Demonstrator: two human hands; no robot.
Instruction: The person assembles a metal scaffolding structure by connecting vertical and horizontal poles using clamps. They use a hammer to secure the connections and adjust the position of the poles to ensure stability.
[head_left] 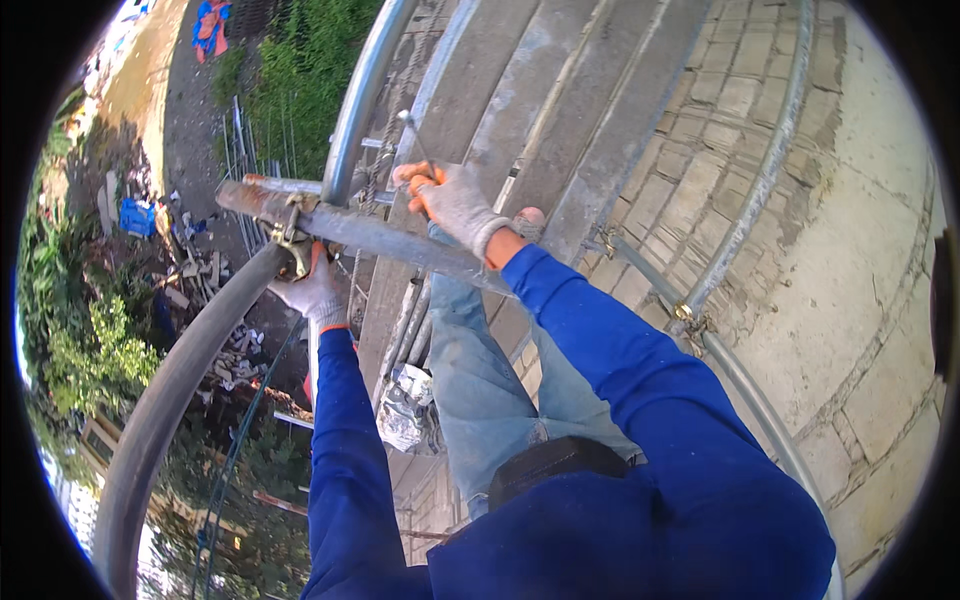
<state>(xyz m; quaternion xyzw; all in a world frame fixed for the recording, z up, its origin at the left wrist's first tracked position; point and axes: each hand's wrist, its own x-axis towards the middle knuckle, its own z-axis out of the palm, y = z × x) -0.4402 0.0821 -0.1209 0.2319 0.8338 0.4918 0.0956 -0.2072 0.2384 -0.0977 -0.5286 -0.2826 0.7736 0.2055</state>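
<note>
I stand high on a scaffold, in blue sleeves and grey-and-orange work gloves. My left hand [315,292] reaches under a horizontal steel tube [390,240] and grips near the brass-coloured scaffold clamp [290,238] that joins it to the upright pole [190,370]. My right hand [452,200] is closed around a thin metal tool [412,135], held just above the same tube. The tool's far end points up toward the planks.
Grey scaffold planks [560,110] run away under my feet. A brick wall [850,260] with more tubes and a second clamp [688,318] lies to the right. Far below on the left are rubble, a blue crate [135,215] and green bushes. A crumpled bag [405,405] sits by my legs.
</note>
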